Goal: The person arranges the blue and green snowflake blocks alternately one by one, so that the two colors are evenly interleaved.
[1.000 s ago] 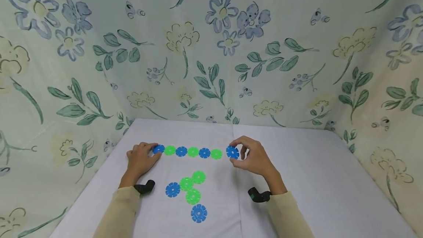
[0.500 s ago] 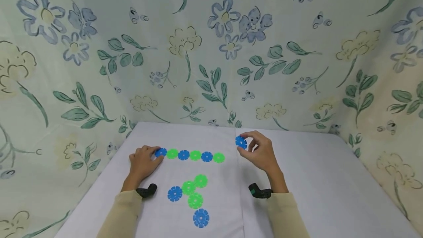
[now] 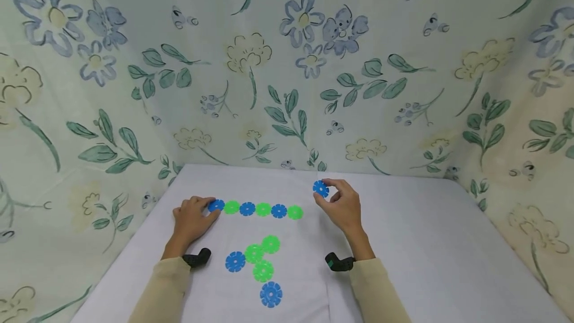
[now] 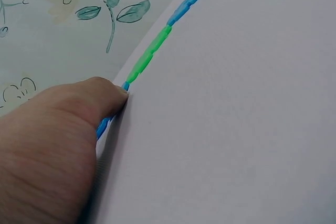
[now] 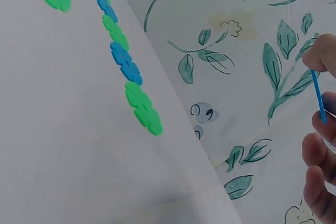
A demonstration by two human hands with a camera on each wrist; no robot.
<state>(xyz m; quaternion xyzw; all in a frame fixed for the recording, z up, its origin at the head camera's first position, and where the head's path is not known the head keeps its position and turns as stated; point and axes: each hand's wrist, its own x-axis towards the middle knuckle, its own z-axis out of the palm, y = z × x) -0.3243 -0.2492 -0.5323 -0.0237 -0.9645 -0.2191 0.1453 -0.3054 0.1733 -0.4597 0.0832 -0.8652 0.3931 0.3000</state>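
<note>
A row of alternating blue and green notched plastic snowflake discs [image 3: 263,209] lies edge to edge across the white cloth. My left hand [image 3: 192,219] holds the blue snowflake disc [image 3: 217,205] at the row's left end between thumb and forefinger; the thumb covers part of that disc in the left wrist view. Beyond the row's right end, my right hand [image 3: 343,206] pinches another blue snowflake disc [image 3: 320,189] by its edges, raised with its face toward the head camera. That held disc [image 5: 318,96] appears edge-on in the right wrist view. A green disc [image 3: 295,212] ends the row.
Nearer the body lie loose discs: several green ones [image 3: 254,253] touching one another, a blue one [image 3: 235,261] to their left and a blue one [image 3: 271,294] closest to the front. A floral curtain [image 3: 287,74] surrounds the white-covered table [image 3: 426,243] at the back and sides.
My right hand has lifted its blue disc from beside the row's right end up and away to the right, then shifted slightly back left. The left hand stays at the row's left end.
</note>
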